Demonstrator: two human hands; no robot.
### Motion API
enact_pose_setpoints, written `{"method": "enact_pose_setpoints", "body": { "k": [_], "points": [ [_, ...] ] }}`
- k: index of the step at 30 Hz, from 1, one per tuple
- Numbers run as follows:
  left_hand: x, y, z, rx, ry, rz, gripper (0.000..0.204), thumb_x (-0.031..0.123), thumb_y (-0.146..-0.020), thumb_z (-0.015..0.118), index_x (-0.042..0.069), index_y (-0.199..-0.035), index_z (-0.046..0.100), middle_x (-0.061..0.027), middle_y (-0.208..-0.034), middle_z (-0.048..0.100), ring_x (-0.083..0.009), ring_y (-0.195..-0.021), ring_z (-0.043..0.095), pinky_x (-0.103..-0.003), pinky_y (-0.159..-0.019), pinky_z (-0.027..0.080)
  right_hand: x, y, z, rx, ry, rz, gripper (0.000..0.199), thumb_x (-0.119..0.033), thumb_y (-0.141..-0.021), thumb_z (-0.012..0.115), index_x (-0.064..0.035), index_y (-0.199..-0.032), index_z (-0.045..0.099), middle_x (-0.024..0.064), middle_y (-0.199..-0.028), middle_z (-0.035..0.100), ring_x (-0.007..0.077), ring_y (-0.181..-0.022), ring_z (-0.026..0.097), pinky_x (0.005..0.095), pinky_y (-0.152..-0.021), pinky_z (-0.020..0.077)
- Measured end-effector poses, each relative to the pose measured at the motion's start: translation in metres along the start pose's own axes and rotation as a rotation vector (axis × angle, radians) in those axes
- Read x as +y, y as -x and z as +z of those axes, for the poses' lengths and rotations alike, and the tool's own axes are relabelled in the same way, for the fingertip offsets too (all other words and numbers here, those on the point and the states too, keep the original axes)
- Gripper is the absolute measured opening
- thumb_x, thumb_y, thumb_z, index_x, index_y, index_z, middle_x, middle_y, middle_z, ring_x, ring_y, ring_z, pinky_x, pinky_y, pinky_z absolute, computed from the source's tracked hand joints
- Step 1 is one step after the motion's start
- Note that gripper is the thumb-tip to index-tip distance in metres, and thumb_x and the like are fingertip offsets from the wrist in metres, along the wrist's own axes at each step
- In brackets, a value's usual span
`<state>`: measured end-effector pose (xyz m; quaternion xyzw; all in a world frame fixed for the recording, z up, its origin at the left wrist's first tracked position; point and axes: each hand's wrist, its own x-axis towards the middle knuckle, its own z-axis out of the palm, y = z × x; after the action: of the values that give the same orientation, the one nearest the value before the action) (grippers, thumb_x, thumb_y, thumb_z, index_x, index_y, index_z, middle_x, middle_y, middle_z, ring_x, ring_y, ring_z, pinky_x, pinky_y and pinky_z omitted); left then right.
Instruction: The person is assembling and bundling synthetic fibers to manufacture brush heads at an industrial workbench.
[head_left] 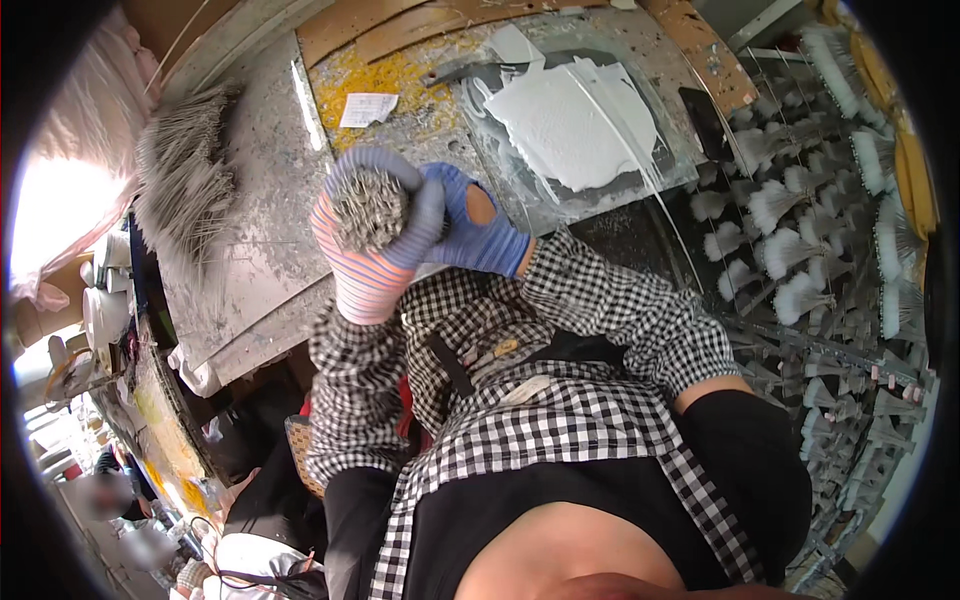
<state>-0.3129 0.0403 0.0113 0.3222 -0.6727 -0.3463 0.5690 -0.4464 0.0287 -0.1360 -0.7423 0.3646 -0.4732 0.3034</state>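
Observation:
Both my hands wear striped knit gloves and close around one round bundle of thin grey bristle sticks (368,207), its cut ends facing the camera. My left hand (360,270) cups the bundle from below and the left. From the right, my right hand (462,222) wraps over it, a hole showing in the glove's back. The bundle is held above the front edge of a grey, paint-stained worktable (262,230). My checked sleeves and apron fill the lower middle of the view.
A loose heap of grey bristles (190,175) lies on the table's left. A glass plate with white paste (575,115) sits at the far right, a paper slip (368,108) on yellow stains behind. Racks of white-tipped brush heads (800,250) stand on the right. Cups and another person are at lower left.

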Motion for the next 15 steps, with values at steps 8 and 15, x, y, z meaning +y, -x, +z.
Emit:
{"method": "enact_pose_setpoints", "body": {
  "k": [8, 15],
  "points": [
    [-0.060, 0.011, 0.001, 0.102, 0.056, -0.219, 0.007, 0.002, -0.088, 0.073, 0.003, -0.091, 0.067, -0.0021, -0.079, 0.068, -0.0108, -0.072, 0.064, -0.027, -0.068, 0.052, -0.033, 0.021, -0.053, -0.023, 0.362, 0.024, 0.089, -0.052, -0.072, 0.087, -0.0030, -0.138, 0.053, 0.0223, -0.134, 0.056, 0.0389, -0.130, 0.051, 0.0448, -0.113, 0.0413],
    [-0.062, 0.003, 0.001, 0.106, 0.116, -0.161, 0.007, 0.006, -0.090, 0.073, 0.002, -0.087, 0.067, -0.0039, -0.076, 0.068, -0.0131, -0.069, 0.066, -0.028, -0.067, 0.053, -0.060, 0.153, -0.237, 0.208, 0.957, 0.125, 0.043, -0.041, -0.093, 0.071, -0.0056, -0.118, 0.068, 0.0159, -0.105, 0.071, 0.0364, -0.098, 0.067, 0.0449, -0.092, 0.0516]
  ]
}}
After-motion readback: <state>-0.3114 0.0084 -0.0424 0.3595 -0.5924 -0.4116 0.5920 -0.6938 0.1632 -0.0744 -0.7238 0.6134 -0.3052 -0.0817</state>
